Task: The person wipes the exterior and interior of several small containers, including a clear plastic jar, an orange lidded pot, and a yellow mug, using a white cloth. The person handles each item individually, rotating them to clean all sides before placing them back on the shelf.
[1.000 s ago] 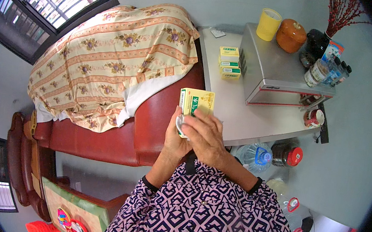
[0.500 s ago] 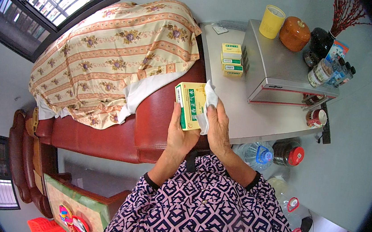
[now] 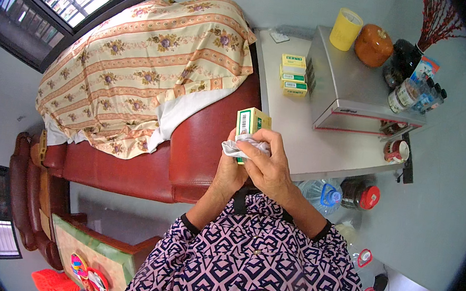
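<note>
A yellow and green medicine box point(image 3: 254, 117) stands tilted in front of me, one narrow side with a barcode turned up. My left hand point(image 3: 231, 170) grips it from below and the left; some of those fingers are hidden behind the cloth. Pinched in my right hand point(image 3: 270, 163) is a crumpled white cloth point(image 3: 244, 146), pressed against the lower part of the box's side. Beyond, on the white counter, several similar medicine boxes point(image 3: 293, 75) sit together in a small group.
Right of those boxes is a silver metal cabinet point(image 3: 346, 72) bearing a yellow canister point(image 3: 345, 30), a brown pot point(image 3: 372, 45) and bottles. A red leather sofa point(image 3: 118, 174) lies left, partly under a floral cloth point(image 3: 156, 71). Large plastic bottles point(image 3: 326, 195) stand below the counter point(image 3: 321, 159).
The box has been turned so its narrow barcode side faces up. My right hand with the cloth has moved from the box's right edge across onto that side.
</note>
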The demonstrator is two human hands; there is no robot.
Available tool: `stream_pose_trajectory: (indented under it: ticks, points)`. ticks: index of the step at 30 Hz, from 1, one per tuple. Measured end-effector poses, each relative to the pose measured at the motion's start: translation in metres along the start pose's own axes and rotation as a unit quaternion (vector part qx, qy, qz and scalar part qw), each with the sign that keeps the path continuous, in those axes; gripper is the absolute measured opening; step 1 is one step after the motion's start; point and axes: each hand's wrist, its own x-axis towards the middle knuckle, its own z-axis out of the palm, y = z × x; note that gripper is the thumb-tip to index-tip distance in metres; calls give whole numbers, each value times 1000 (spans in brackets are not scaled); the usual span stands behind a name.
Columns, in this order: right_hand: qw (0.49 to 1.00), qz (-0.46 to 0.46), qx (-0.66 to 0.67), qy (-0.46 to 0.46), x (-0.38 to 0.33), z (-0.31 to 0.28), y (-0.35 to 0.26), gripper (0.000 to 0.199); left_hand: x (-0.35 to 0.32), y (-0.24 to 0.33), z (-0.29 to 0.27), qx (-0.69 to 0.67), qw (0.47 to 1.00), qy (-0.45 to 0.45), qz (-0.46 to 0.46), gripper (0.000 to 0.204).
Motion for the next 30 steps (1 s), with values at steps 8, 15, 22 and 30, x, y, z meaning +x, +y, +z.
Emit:
stream_pose_trajectory:
  ticks: [8, 15, 22, 30]
  points:
    - [990, 107, 87, 15, 14, -3, 4, 32, -11, 17, 8, -12, 999, -39, -27, 39]
    - [999, 25, -2, -41, -5, -5, -8, 38, -4, 3, -15, -140, 979, -95, -118, 51]
    - [996, 31, -86, 6, 16, -15, 3, 37, -14, -4, -3, -17, 987, -29, -159, 43]
    - [994, 58, -90, -15, 20, -12, 8, 36, -6, -2, 5, 29, 992, -53, -113, 48]
